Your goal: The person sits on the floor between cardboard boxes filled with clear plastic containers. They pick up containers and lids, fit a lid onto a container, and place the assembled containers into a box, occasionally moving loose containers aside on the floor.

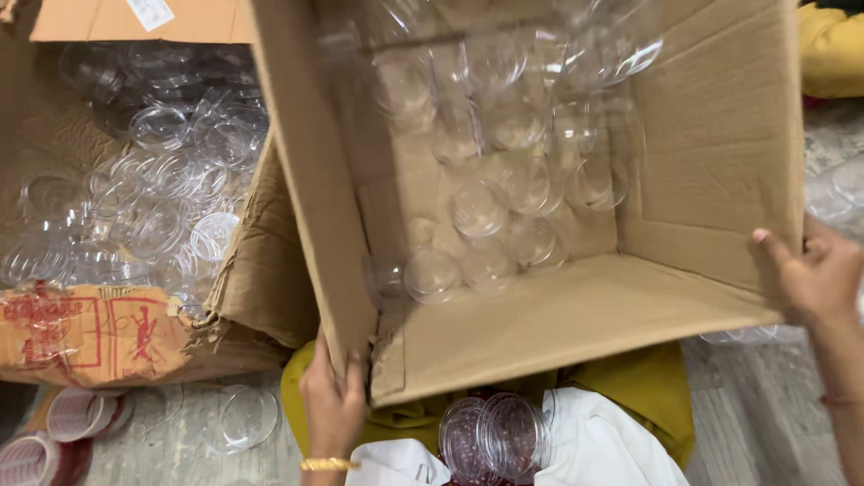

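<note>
my left hand and right hand each grip a side of the big cardboard box, tilted toward me so the clear lids between them show.

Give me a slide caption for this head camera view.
Both hands, left and right, grip a cardboard box holding clear plastic lids.
</note>
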`<state>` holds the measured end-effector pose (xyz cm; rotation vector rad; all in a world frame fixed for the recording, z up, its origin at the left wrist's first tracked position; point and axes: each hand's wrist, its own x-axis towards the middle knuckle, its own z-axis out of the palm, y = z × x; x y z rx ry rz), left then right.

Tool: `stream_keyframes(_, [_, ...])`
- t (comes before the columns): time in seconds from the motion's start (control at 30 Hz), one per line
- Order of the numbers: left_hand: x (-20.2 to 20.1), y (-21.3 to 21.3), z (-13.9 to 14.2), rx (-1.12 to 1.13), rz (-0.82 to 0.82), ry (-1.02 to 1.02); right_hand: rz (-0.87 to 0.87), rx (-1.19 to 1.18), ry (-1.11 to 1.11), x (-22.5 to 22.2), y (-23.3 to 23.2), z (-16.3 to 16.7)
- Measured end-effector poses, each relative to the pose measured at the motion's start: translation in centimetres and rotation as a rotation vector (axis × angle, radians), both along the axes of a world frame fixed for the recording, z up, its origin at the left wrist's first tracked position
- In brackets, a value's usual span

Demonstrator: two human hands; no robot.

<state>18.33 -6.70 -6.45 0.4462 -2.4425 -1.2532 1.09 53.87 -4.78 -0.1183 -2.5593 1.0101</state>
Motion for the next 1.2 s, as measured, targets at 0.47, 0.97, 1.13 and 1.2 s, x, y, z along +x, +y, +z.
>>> stream_keyframes(0.47, [-18.8, -1.6, -5.9, -0.231, 0.085, 0.501, -0.122, 0.027, 0.440, -11.8, -11.2, -6.0])
stream_keyframes(0.97, [-21.6, -2.8, -8.2, -0.102, 0.197, 0.195, -0.204, 0.071, 0.246, -10.7, -13.9, -7.4])
stream_keyframes(1.13, [-21.1, -1.8, -11.2, 0.100, 0.202, 0.242, -0.138, -0.286, 0.088, -10.4, -13.5, -9.0])
stream_keyframes(1.2, [-21.9, -2.0, -12.2, 0.141, 0.173, 0.140, -0.042, -0.290, 0.141, -11.6, -14.1, -10.2])
